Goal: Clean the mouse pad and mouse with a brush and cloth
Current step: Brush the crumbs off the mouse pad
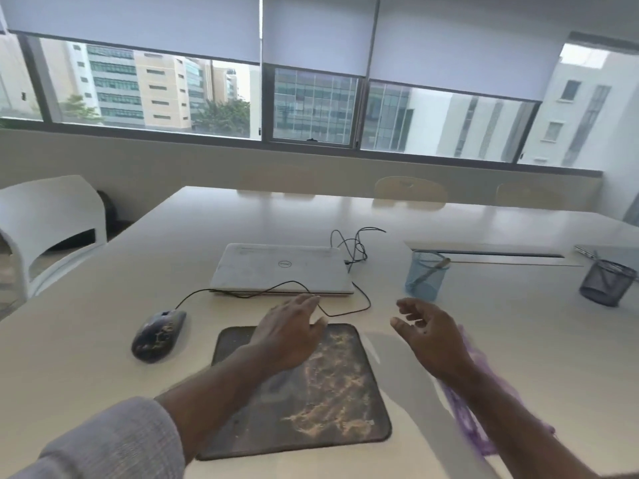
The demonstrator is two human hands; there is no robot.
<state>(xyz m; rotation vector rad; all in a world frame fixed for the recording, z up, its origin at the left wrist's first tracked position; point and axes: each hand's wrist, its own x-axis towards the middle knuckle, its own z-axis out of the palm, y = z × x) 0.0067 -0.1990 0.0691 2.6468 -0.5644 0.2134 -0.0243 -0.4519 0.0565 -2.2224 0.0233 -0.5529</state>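
Note:
A dark mouse pad (pixel 321 402) lies on the table in front of me, strewn with tan crumbs. A dark wired mouse (pixel 157 335), also dusted with crumbs, sits to its left. My left hand (pixel 288 328) hovers over the pad's far edge, fingers straight, holding nothing. My right hand (pixel 428 331) is raised to the right of the pad, fingers loosely curled and empty. Under my right forearm lies a purple cloth (pixel 473 423), partly hidden. A brush handle (pixel 434 269) sticks out of the blue mesh cup (pixel 425 280).
A shut white laptop (pixel 281 269) lies beyond the pad, the mouse cable looped in front of it. A black mesh cup (pixel 607 283) stands at the far right. White chairs (pixel 52 219) stand at the left and along the table's far side.

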